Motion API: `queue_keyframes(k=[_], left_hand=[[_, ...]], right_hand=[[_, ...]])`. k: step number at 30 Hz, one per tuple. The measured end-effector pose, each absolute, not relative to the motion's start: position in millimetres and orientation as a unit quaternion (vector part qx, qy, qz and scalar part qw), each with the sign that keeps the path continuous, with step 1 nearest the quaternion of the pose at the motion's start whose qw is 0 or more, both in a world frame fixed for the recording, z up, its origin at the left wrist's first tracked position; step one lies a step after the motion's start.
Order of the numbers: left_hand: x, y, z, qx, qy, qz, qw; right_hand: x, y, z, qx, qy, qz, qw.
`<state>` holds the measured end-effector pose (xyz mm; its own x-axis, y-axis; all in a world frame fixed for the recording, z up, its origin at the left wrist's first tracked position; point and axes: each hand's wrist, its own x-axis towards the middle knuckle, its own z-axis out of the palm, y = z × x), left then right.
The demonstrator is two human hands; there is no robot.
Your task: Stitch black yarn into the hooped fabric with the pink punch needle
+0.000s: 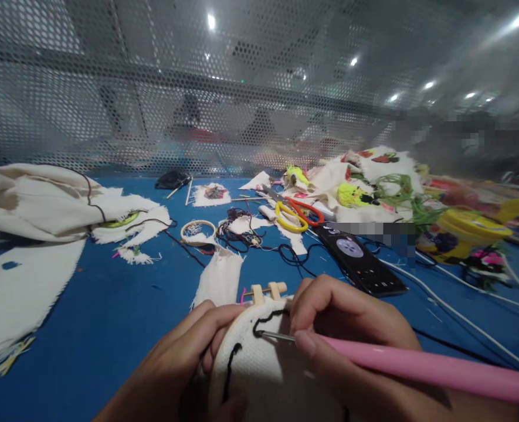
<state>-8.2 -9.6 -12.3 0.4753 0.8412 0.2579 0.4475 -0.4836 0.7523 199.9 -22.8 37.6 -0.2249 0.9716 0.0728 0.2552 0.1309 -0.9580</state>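
Note:
My left hand point(184, 346) is closed round the left edge of a wooden embroidery hoop point(220, 346), its fingers partly hidden behind the rim. White fabric point(268, 363) is stretched in the hoop and carries black yarn lines point(229, 369). In my right hand point(342, 322) is a pink-handled punch needle point(400, 362), pinched near its metal shaft. The needle's tip touches the fabric at the end of a curved black line. Wooden clamp blocks with a screw point(265, 291) stick up from the hoop's far edge. The lower part of the hoop is in shadow.
Beyond the hoop lie orange and yellow scissors point(301, 212), a black phone point(358, 258), a smaller hoop point(197, 230) and tangled dark yarn point(241, 228). Cream cloth point(34, 202) lies left; fabric scraps point(351, 181) and a yellow tub point(465, 231) stand right. A perforated metal screen point(175, 105) rises behind.

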Motion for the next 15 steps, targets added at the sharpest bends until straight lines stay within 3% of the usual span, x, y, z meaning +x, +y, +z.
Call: queue_keyframes(k=[10, 15], left_hand=[[-5, -13, -18, 0.8, 0.419, 0.335, 0.269], [-6, -9, -15, 0.802, 0.438, 0.36, 0.186]], right_hand=[[196, -20, 34, -0.51, -0.581, 0.456, 0.442], [190, -11, 22, -0.49, -0.578, 0.479, 0.443]])
